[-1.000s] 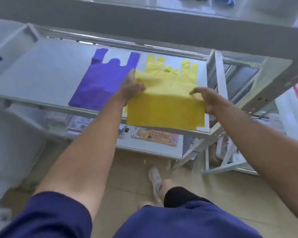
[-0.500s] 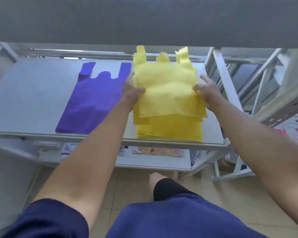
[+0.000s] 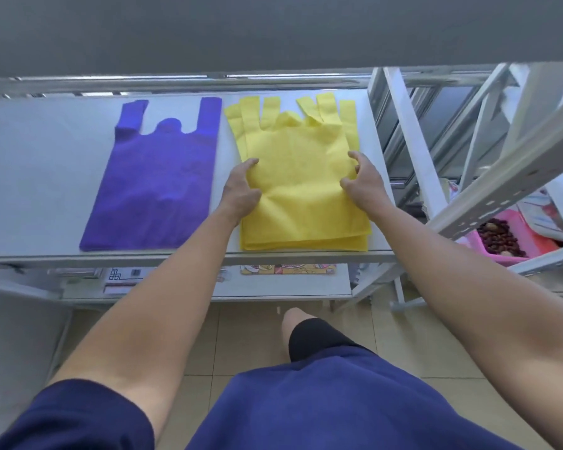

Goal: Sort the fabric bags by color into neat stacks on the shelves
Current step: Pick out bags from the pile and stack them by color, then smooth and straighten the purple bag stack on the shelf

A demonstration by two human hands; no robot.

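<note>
A stack of yellow fabric bags [image 3: 301, 190] lies flat on the white shelf [image 3: 39, 177], handles pointing away from me. My left hand [image 3: 241, 190] rests on the stack's left edge, fingers spread over the top bag. At the right edge my right hand [image 3: 361, 180] touches the top bag with curled fingers, not clearly gripping it. A purple fabric bag [image 3: 156, 180] lies flat just left of the yellow stack, a narrow gap between them.
A grey shelf board overhangs the top of the view. Below sits a lower shelf [image 3: 273, 287] with printed cards and papers. White metal racking [image 3: 488, 177] stands to the right, with a pink basket [image 3: 501, 238] of dark round items. Tiled floor lies underfoot.
The top yellow bag, held raised between both hands earlier, now lies flat on the yellow stack. Both hands have loosened and rest at its sides.
</note>
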